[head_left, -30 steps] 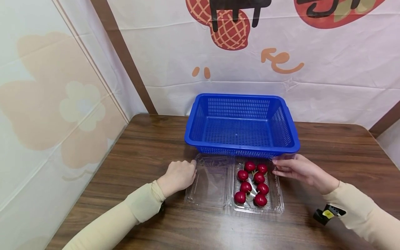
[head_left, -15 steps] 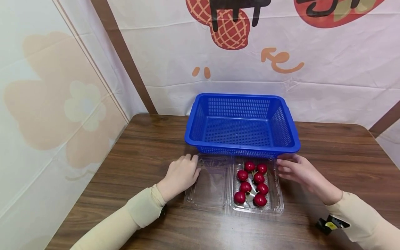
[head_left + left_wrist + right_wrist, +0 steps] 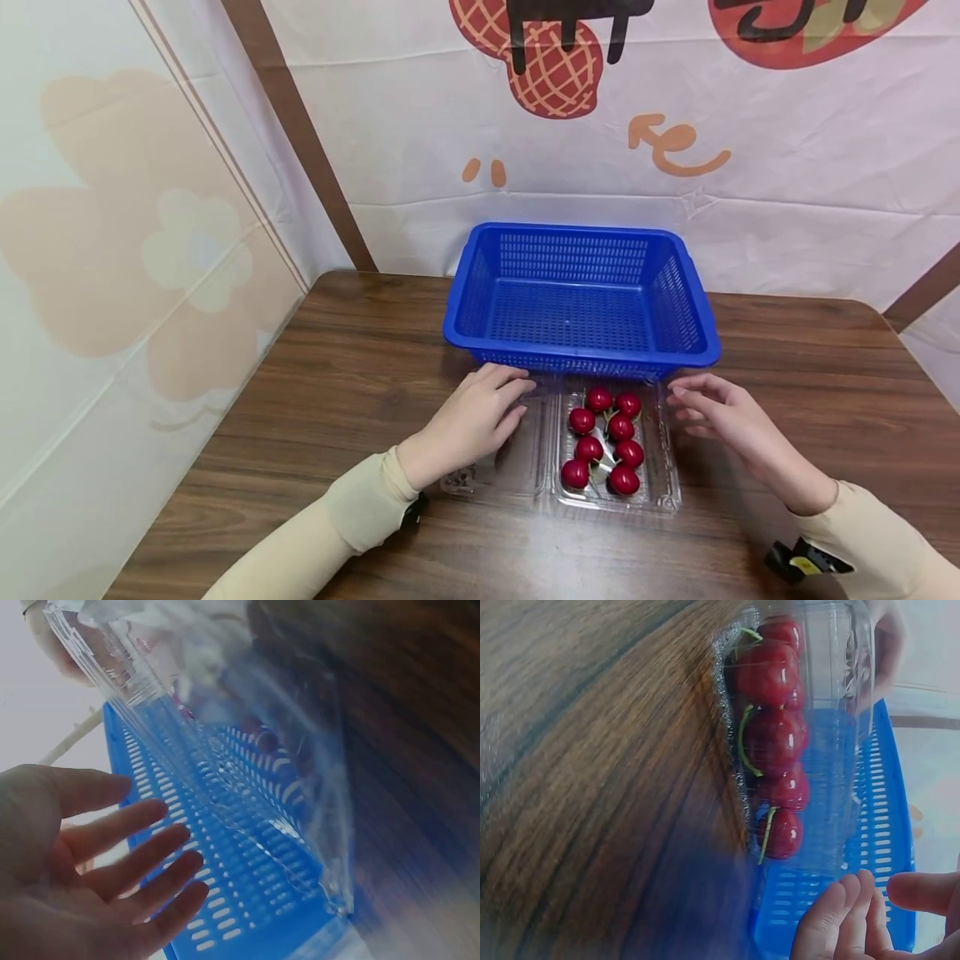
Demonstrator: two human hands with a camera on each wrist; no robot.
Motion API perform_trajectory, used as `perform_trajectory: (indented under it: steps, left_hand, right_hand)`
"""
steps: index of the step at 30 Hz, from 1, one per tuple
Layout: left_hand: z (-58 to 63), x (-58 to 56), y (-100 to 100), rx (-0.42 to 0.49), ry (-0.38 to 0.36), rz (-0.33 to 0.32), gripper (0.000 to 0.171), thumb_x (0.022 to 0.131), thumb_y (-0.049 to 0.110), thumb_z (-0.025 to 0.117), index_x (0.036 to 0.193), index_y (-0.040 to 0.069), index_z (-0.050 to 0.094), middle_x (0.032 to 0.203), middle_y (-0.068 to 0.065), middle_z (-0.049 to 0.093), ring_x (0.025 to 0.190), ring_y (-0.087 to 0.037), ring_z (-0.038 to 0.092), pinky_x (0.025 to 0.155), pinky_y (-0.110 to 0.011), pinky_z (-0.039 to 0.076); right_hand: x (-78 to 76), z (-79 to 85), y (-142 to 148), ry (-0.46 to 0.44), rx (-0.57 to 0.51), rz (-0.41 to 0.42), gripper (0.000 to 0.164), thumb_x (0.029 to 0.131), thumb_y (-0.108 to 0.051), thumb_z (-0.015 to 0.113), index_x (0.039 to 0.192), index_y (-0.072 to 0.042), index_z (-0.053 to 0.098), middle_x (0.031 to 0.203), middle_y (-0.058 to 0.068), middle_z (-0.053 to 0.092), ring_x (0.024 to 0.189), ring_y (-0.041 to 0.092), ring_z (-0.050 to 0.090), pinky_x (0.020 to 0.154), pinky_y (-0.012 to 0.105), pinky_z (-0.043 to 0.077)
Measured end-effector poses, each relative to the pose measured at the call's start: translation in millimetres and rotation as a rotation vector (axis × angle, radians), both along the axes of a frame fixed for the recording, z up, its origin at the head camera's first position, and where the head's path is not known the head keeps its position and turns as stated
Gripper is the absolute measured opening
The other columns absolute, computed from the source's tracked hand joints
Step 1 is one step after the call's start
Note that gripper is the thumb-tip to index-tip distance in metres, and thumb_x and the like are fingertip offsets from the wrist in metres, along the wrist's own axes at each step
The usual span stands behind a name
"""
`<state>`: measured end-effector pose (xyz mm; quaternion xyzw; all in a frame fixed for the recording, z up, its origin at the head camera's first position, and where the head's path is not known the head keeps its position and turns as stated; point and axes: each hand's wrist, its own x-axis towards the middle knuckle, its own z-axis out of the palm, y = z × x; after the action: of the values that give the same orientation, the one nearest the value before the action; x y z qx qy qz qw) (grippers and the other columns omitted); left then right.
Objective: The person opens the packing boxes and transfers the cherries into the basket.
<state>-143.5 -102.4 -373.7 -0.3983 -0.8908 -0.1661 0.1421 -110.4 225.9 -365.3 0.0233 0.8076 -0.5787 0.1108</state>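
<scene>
A clear plastic clamshell box (image 3: pixel 667 483) lies unfolded on the table, its lid (image 3: pixel 517 467) spread to the left. Several red cherries (image 3: pixel 588 450) with green stems sit in its base in two columns. My left hand (image 3: pixel 476 417) hovers over the lid, fingers loosely extended toward the right. In the left wrist view, the fingers (image 3: pixel 142 862) are spread and hold nothing. My right hand (image 3: pixel 727 417) is beside the box's far right corner, fingers lightly bent. The right wrist view has the fingertips (image 3: pixel 847 889) near the box edge, with nothing between thumb and fingers.
A blue perforated basket (image 3: pixel 581 343) stands right behind the box, with nothing inside. Brown wood-grain table (image 3: pixel 360 350) surrounds both. A printed cloth (image 3: pixel 405 233) hangs behind the table, and another panel (image 3: pixel 150 333) closes off the left side.
My left hand has left the lid's left edge, opened and moved right over the lid. My right hand has drawn slightly away from the box's right edge. Cherries and basket stay put.
</scene>
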Motion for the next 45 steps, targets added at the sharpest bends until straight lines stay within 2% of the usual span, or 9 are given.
perform_trajectory:
  steps: [8, 14, 20, 28, 35, 41, 45]
  left_hand:
    - [-1.0, 0.6, 9.9, -0.036, -0.087, -0.084, 0.033, 0.088, 0.021, 0.055, 0.117, 0.007, 0.063, 0.125, -0.006, 0.059, 0.116, -0.019, 0.048, 0.096, -0.040, 0.042]
    - [-2.3, 0.0, 12.0, -0.077, -0.078, -0.128, 0.033, 0.089, 0.022, 0.054, 0.118, 0.009, 0.063, 0.127, -0.005, 0.058, 0.118, -0.021, 0.047, 0.098, -0.041, 0.040]
    - [-0.9, -1.2, 13.1, -0.107, -0.069, -0.134, 0.034, 0.090, 0.025, 0.053, 0.119, 0.010, 0.062, 0.128, -0.005, 0.058, 0.119, -0.022, 0.047, 0.098, -0.041, 0.040]
    - [0.1, -1.1, 13.3, -0.115, -0.095, -0.125, 0.035, 0.089, 0.026, 0.054, 0.119, 0.011, 0.062, 0.128, -0.004, 0.058, 0.119, -0.020, 0.046, 0.099, -0.040, 0.040]
    - [-0.5, -0.5, 14.5, -0.122, -0.068, -0.128, 0.035, 0.090, 0.028, 0.052, 0.118, 0.011, 0.063, 0.128, -0.004, 0.058, 0.119, -0.021, 0.046, 0.099, -0.040, 0.040]
    - [-1.6, -1.2, 13.8, -0.110, -0.044, -0.134, 0.034, 0.089, 0.028, 0.053, 0.117, 0.010, 0.064, 0.127, -0.005, 0.059, 0.118, -0.022, 0.047, 0.097, -0.040, 0.041]
    - [-0.9, -1.2, 12.6, -0.113, -0.049, -0.132, 0.034, 0.089, 0.028, 0.053, 0.117, 0.010, 0.064, 0.128, -0.005, 0.058, 0.118, -0.022, 0.047, 0.097, -0.040, 0.042]
  right_hand:
    - [5.8, 6.2, -7.3, 0.097, 0.049, 0.027, 0.040, 0.096, -0.020, 0.047, 0.117, 0.013, 0.047, 0.096, 0.009, 0.065, 0.082, 0.012, 0.063, 0.069, 0.028, 0.056]
    - [7.6, 11.0, -12.9, 0.133, 0.107, 0.029, 0.039, 0.095, -0.025, 0.048, 0.115, 0.009, 0.051, 0.098, 0.016, 0.064, 0.082, 0.014, 0.064, 0.068, 0.030, 0.056]
    - [6.6, 15.5, -19.9, 0.193, 0.184, 0.052, 0.035, 0.093, -0.025, 0.052, 0.111, 0.006, 0.055, 0.097, 0.021, 0.065, 0.080, 0.013, 0.063, 0.065, 0.031, 0.056]
    - [0.3, 12.9, -36.5, 0.280, 0.259, 0.085, 0.025, 0.088, -0.023, 0.060, 0.101, -0.001, 0.061, 0.085, 0.016, 0.065, 0.071, 0.016, 0.062, 0.059, 0.028, 0.054]
    - [-4.8, 12.0, -51.9, 0.322, 0.318, 0.140, 0.020, 0.085, -0.022, 0.063, 0.098, -0.007, 0.064, 0.085, 0.011, 0.069, 0.072, 0.018, 0.063, 0.059, 0.031, 0.054]
    - [-13.5, 7.1, -61.0, 0.377, 0.405, 0.252, 0.013, 0.082, -0.016, 0.067, 0.093, -0.009, 0.067, 0.082, 0.001, 0.069, 0.072, 0.009, 0.062, 0.063, 0.029, 0.054]
    - [-21.3, 4.1, -66.6, 0.413, 0.448, 0.330, 0.014, 0.077, -0.013, 0.070, 0.090, -0.009, 0.068, 0.081, 0.000, 0.069, 0.069, 0.007, 0.061, 0.061, 0.028, 0.054]
